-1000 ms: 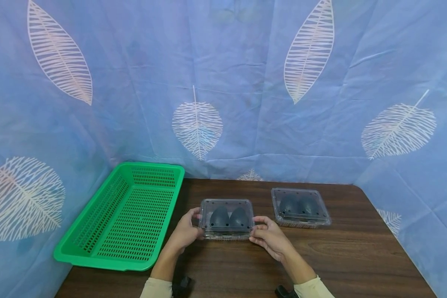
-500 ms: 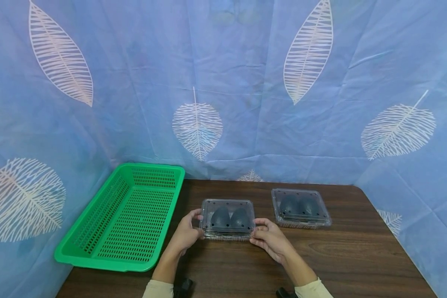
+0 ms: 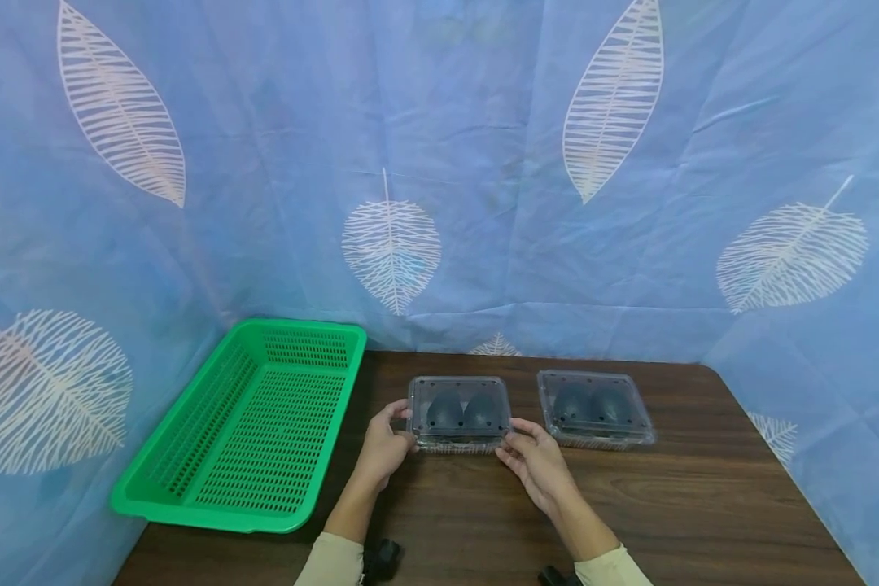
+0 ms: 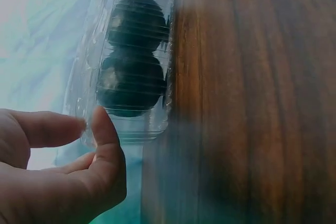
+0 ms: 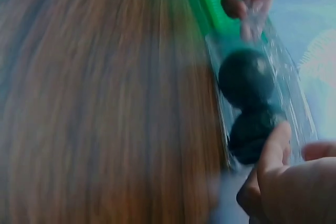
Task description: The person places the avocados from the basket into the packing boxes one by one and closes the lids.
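Observation:
Both hands hold a clear plastic clamshell box (image 3: 459, 439) from its two ends. Inside it lie two dark, egg-shaped items (image 4: 131, 82) that look like avocados; their kind is not certain. My left hand (image 3: 384, 443) pinches the left end between thumb and fingers, as the left wrist view shows too. On the right end my right hand (image 3: 538, 464) grips the corner, its thumb along the near side. The lid with its small holes is closed. Whether the box's underside touches the table is hard to tell.
A second clear clamshell box (image 3: 596, 439) with two dark items stands just right of the held one. On the left is a green perforated plastic basket (image 3: 327, 443). A blue leaf-patterned cloth (image 3: 483, 244) hangs behind the brown wooden table (image 3: 674, 505).
Both hands have moved the held box slightly to the right and away from me, closer to the second box. The basket and the second box have stayed put.

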{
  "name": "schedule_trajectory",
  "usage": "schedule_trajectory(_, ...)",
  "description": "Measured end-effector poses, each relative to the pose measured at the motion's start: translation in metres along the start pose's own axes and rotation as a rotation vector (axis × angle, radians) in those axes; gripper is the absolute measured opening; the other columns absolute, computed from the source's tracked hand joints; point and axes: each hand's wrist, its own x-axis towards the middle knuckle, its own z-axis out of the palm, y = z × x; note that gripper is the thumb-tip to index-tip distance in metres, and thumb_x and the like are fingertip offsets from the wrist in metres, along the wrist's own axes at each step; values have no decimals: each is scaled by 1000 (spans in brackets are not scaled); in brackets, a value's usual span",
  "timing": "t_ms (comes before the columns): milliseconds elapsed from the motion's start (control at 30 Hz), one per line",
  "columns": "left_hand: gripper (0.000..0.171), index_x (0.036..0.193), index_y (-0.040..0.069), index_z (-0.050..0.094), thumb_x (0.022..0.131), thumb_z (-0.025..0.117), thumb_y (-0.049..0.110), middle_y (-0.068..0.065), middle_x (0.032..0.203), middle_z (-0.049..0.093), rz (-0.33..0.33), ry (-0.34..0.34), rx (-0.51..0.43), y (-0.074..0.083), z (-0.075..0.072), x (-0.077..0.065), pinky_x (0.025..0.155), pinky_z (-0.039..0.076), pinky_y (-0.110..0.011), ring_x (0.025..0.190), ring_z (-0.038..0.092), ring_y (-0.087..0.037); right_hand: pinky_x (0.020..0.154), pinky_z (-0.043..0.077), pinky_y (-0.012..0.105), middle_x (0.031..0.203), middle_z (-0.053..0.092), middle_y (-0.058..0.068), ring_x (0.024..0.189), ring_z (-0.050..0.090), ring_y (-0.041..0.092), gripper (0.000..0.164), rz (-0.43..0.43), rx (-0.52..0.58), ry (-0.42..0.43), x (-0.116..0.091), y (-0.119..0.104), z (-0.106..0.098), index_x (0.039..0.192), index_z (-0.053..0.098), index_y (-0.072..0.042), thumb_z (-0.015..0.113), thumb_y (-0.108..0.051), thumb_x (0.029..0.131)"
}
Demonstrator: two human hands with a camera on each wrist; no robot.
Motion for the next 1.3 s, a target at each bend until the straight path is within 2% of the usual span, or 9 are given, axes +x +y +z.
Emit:
schedule_trajectory(267,67,146,-11,47,80,54,-21,-31,137,52,-11,20,-40,2,16,17,69,62,-40,63,58,-16,93,57,25,105,54,3,93,59,9,43,-24,158,86,2,3,2,151,29,4,41,-5,110)
schedule_trajectory(400,68,147,-10,47,80,53,-21,-31,137,52,-20,8,-58,1,21,21,70,62,-42,67,58,-17,92,57,25,103,54,3,92,58,10,41,-23,170,121,2,5,1,149,30,4,41,-6,110)
schedule_trajectory(533,67,148,-8,47,82,53,-20,-30,138,52,-36,0,-64,-2,25,23,71,62,-39,72,60,-18,92,57,25,106,53,3,94,58,11,44,-21,164,121,0,7,-2,152,28,5,41,-10,112)
schedule_trajectory(700,63,148,-7,46,86,53,-14,-30,135,50,-54,3,-63,-4,24,23,72,63,-38,77,64,-22,93,56,27,110,51,5,100,57,15,51,4,152,76,-6,8,-4,154,24,7,40,-18,113)
schedule_trajectory(800,60,144,-4,52,85,58,-4,-27,130,57,-26,72,68,-4,21,20,76,59,-39,89,64,-25,89,58,30,105,54,4,97,58,16,50,42,125,64,-12,9,-8,152,27,6,41,-20,113)
schedule_trajectory(933,55,138,1,59,84,65,7,-21,123,63,38,179,288,-1,15,11,81,53,-42,99,64,-29,79,57,32,94,56,0,85,58,14,41,91,51,43,-25,9,-16,143,36,3,41,-23,112)
schedule_trajectory(1033,52,139,1,57,90,67,13,-21,126,61,89,185,361,5,9,5,87,54,-50,106,65,-35,75,54,32,93,53,-1,82,56,14,39,87,-39,-5,-33,6,-21,138,41,2,41,-27,112)
schedule_trajectory(1167,52,144,3,54,97,68,21,-20,138,55,146,168,469,14,5,-2,99,50,-58,125,57,-39,76,57,32,99,52,2,86,57,15,39,1,-168,-44,-38,-5,-23,134,44,5,42,-27,111)
schedule_trajectory(1300,56,148,5,51,98,69,25,-21,146,50,217,159,605,24,4,-6,104,48,-60,134,50,-41,76,60,34,105,55,8,89,61,19,32,-133,-289,-12,-35,-21,-21,128,50,5,42,-21,112)
